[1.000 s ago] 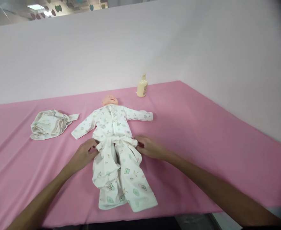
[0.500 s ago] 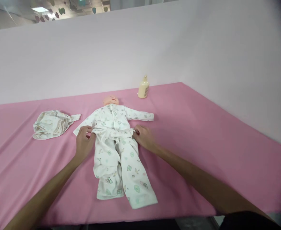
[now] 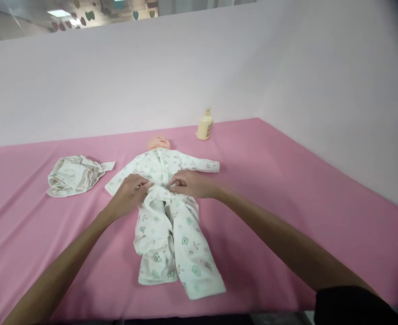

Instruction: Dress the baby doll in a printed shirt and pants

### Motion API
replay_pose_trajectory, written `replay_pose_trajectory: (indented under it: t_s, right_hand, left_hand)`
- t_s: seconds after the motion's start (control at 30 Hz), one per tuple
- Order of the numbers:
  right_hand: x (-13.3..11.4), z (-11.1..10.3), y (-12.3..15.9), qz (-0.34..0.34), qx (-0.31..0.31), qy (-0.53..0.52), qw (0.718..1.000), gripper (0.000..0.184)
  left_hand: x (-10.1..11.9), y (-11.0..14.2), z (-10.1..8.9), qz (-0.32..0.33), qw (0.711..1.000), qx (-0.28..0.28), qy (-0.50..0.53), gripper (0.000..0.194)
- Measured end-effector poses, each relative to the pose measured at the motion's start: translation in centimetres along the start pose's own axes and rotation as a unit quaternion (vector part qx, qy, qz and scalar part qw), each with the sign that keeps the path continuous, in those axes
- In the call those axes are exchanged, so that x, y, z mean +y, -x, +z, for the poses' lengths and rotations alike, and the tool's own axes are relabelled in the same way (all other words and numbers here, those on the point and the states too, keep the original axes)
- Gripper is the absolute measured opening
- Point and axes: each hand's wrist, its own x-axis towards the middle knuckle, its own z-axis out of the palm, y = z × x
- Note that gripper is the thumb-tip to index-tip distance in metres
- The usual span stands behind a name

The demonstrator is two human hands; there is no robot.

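A baby doll (image 3: 159,142) lies on its back, dressed in a white printed long-sleeved top (image 3: 151,163) and matching baby pants (image 3: 184,234). My left hand (image 3: 130,195) pinches the waistband of the pants on its left side. Close to the middle, my right hand (image 3: 194,184) has its fingers closed on the same waistband. The cloth between the two hands is bunched up. Both pant legs stretch toward me, the left one more wrinkled. The doll's hands and feet are hidden inside the clothes.
A crumpled bundle of white printed cloth (image 3: 75,176) lies to the left. A cream pump bottle (image 3: 205,125) stands behind the doll on the right. The pink sheet (image 3: 280,194) covers the table, with a white wall (image 3: 127,81) behind and at the right.
Both my hands have moved inward from the sides of the waistband toward its middle. The waistband is now bunched between them. The doll, bundle and bottle stay in place.
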Motion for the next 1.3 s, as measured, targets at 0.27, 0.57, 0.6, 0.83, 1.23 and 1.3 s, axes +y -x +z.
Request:
replay_pose_trajectory:
  t_s: [0.27,0.57,0.6,0.83,1.23,1.3]
  right_hand:
    - [-0.4,-1.1,-0.8,0.02,-0.128,0.072,0.989,0.017]
    - [-1.1,0.0,0.1,0.009,-0.014,0.112,0.994,0.009]
    - [-1.3,0.2,0.3,-0.001,0.003,0.124,0.992,0.01]
    - [-2.4,1.0,2.1,-0.063,0.002,0.133,0.989,0.009]
    - [-2.9,2.5,1.1,-0.061,0.008,0.142,0.988,0.015]
    - [-2.8,2.9,1.0,-0.065,0.022,0.153,0.986,0.016]
  left_hand:
    - [0.0,-1.8,-2.2,0.059,0.988,-0.072,-0.12,0.044]
    - [1.0,-1.5,-2.0,0.054,0.982,-0.14,-0.115,0.062]
    - [1.1,-1.4,-2.0,0.052,0.982,-0.148,-0.108,0.062]
    - [0.8,-0.9,-2.2,0.034,0.981,-0.184,-0.046,0.048]
    - [0.3,-2.2,-2.9,-0.012,0.977,-0.189,0.092,0.03]
    - [0.5,-2.4,-3.1,-0.024,0.98,-0.143,0.138,0.03]
